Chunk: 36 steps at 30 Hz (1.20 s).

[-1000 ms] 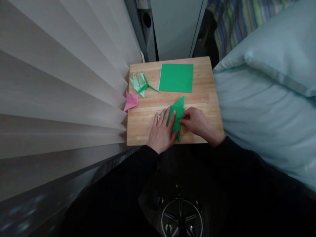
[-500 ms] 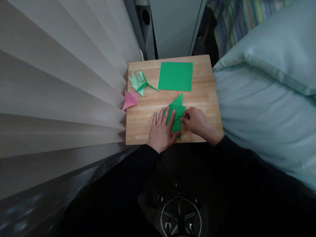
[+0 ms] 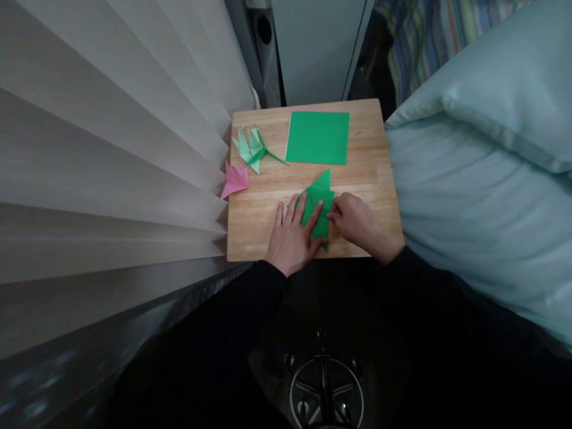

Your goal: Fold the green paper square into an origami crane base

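Note:
A partly folded sheet of green origami paper [image 3: 320, 192] lies on the wooden tabletop [image 3: 254, 232], one pointed corner toward the far side and another toward me. My left hand [image 3: 292, 235] rests flat on its left part with the fingers spread, thumb along the near end. At the paper's right edge, my right hand [image 3: 355, 220] pinches the edge between thumb and forefinger, the other fingers curled in. Part of the paper is hidden under my left fingers.
A stack of square paper [image 3: 317, 138], green on top, lies at the back. Folded cranes in light green [image 3: 243, 146], dark green [image 3: 263, 153] and pink [image 3: 235, 179] sit at the left. A pleated curtain [image 3: 134, 149] borders the left side, pale bedding [image 3: 456, 190] the right.
My left forefinger has shifted slightly to the right on the paper. The right hand stays at the paper's right edge, almost unmoved.

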Tool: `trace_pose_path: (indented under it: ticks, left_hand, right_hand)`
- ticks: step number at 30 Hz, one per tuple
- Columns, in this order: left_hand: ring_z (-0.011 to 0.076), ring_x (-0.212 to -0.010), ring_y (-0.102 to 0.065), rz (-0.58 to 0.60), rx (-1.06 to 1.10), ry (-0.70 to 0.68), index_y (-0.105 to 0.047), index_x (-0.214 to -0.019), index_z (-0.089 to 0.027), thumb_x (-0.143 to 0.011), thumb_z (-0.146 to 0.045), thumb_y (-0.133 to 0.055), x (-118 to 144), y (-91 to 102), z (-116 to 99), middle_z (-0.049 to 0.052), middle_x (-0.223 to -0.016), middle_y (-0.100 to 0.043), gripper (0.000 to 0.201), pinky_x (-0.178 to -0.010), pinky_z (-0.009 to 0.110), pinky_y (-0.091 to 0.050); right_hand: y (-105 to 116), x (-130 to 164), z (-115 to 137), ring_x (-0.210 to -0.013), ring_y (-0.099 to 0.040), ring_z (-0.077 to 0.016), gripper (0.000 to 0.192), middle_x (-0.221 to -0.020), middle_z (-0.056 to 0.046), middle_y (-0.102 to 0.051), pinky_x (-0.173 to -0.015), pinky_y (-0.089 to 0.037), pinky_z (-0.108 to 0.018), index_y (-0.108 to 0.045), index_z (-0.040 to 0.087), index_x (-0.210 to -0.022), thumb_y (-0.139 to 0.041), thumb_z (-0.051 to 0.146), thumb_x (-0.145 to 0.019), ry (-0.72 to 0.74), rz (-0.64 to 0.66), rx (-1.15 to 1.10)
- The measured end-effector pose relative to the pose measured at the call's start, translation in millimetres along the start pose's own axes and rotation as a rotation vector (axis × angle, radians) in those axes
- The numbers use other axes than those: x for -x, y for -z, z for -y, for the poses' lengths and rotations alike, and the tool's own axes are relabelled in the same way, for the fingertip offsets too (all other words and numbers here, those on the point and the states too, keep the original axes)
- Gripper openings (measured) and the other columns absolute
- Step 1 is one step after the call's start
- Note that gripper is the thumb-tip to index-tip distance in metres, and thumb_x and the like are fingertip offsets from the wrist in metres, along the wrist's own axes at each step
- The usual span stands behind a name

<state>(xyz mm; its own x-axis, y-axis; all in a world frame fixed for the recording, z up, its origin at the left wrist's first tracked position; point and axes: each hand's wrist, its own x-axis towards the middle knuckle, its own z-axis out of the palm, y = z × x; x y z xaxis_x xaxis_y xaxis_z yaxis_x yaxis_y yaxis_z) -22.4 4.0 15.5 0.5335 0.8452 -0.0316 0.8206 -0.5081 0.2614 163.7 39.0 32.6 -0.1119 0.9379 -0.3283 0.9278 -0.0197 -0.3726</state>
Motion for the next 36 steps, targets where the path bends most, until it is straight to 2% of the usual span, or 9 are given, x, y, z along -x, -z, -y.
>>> trace_pose_path:
  ticks: [8, 12, 15, 19, 22, 25, 27, 29, 36]
  left_hand:
    - [0.0388, -0.162, -0.018, 0.02, -0.059, 0.008, -0.034, -0.164, -0.032, -0.104, -0.046, -0.05, 1, 2.1, -4, 0.014, -0.175, -0.022, 0.064, -0.127, 0.062, -0.016]
    - [0.0387, -0.15, -0.037, -0.001, -0.132, 0.152, -0.041, -0.161, -0.034, -0.105, -0.042, -0.046, 1, 13.3, -18, 0.015, -0.166, -0.039, 0.056, -0.116, 0.059, -0.034]
    - [0.0387, -0.121, -0.055, -0.031, -0.196, 0.295, -0.054, -0.152, -0.027, -0.105, -0.038, -0.044, 0, 25.8, -25, 0.019, -0.136, -0.061, 0.049, -0.093, 0.054, -0.044]
    - [0.0381, -0.111, -0.056, -0.046, -0.248, 0.306, -0.072, -0.123, -0.013, -0.102, -0.034, -0.051, -3, 37.4, -25, 0.019, -0.116, -0.066, 0.036, -0.085, 0.053, -0.044]
    - [0.0386, -0.114, -0.057, -0.056, -0.253, 0.286, -0.074, -0.106, -0.011, -0.1, -0.03, -0.057, -4, 36.7, -20, 0.02, -0.117, -0.067, 0.026, -0.086, 0.053, -0.045]
    - [0.0396, -0.139, -0.047, -0.116, -0.218, 0.232, -0.072, -0.11, -0.012, -0.101, -0.026, -0.056, -4, 27.5, -13, 0.02, -0.139, -0.063, 0.023, -0.107, 0.057, -0.039]
    - [0.0362, -0.15, -0.038, -0.141, -0.188, 0.196, -0.068, -0.12, -0.012, -0.103, -0.021, -0.05, -4, 20.1, -10, 0.017, -0.153, -0.055, 0.026, -0.119, 0.056, -0.031]
    - [0.0336, -0.148, -0.042, -0.116, -0.168, 0.182, -0.065, -0.125, -0.014, -0.104, -0.017, -0.045, -3, 15.7, -10, 0.015, -0.156, -0.054, 0.029, -0.118, 0.054, -0.034]
    - [0.0374, -0.118, -0.058, -0.087, -0.187, 0.215, -0.068, -0.117, -0.017, -0.103, -0.027, -0.05, 4, 27.9, -32, 0.016, -0.116, -0.07, 0.025, -0.103, 0.06, -0.041]
  right_hand:
    - [3, 3, 6, -0.094, -0.069, -0.0263, 0.019, -0.108, -0.016, -0.074, -0.07, -0.042, -0.031, -0.073, 0.015, -0.095, -0.057, 0.023, -0.1, -0.021, -0.02, 0.013]
    - [6, 5, 9, -0.092, -0.071, -0.0259, 0.023, -0.104, -0.015, -0.077, -0.07, -0.042, -0.031, -0.073, 0.014, -0.096, -0.054, 0.025, -0.102, -0.053, -0.04, -0.006]
    - [13, 9, 11, -0.091, -0.072, -0.0276, 0.031, -0.101, -0.018, -0.078, -0.068, -0.04, -0.033, -0.073, 0.014, -0.092, -0.048, 0.027, -0.104, -0.078, -0.022, 0.031]
    - [25, 20, 12, -0.091, -0.071, -0.0288, 0.025, -0.105, -0.019, -0.076, -0.065, -0.039, -0.033, -0.072, 0.014, -0.095, -0.052, 0.028, -0.102, -0.117, -0.134, 0.093]
    - [27, 35, 18, -0.086, -0.071, -0.0271, 0.019, -0.097, -0.014, -0.076, -0.065, -0.039, -0.033, -0.069, 0.015, -0.095, -0.059, 0.03, -0.101, -0.096, -0.207, 0.049]
    - [18, 57, 30, -0.08, -0.071, -0.0251, 0.024, -0.085, -0.009, -0.075, -0.066, -0.042, -0.034, -0.068, 0.016, -0.089, -0.056, 0.031, -0.103, -0.007, -0.081, -0.046]
    - [9, 69, 39, -0.084, -0.072, -0.0255, 0.02, -0.1, -0.011, -0.075, -0.067, -0.044, -0.034, -0.07, 0.016, -0.097, -0.054, 0.027, -0.103, 0.055, -0.024, -0.039]
    - [2, 76, 45, -0.086, -0.073, -0.0251, 0.021, -0.118, -0.014, -0.072, -0.064, -0.046, -0.034, -0.069, 0.015, -0.108, -0.049, 0.023, -0.105, 0.068, 0.004, -0.001]
    - [-1, 56, 37, -0.092, -0.075, -0.0257, 0.031, -0.153, -0.021, -0.051, -0.068, -0.054, -0.035, -0.059, 0.012, -0.131, -0.047, 0.019, -0.104, 0.052, -0.011, 0.131]
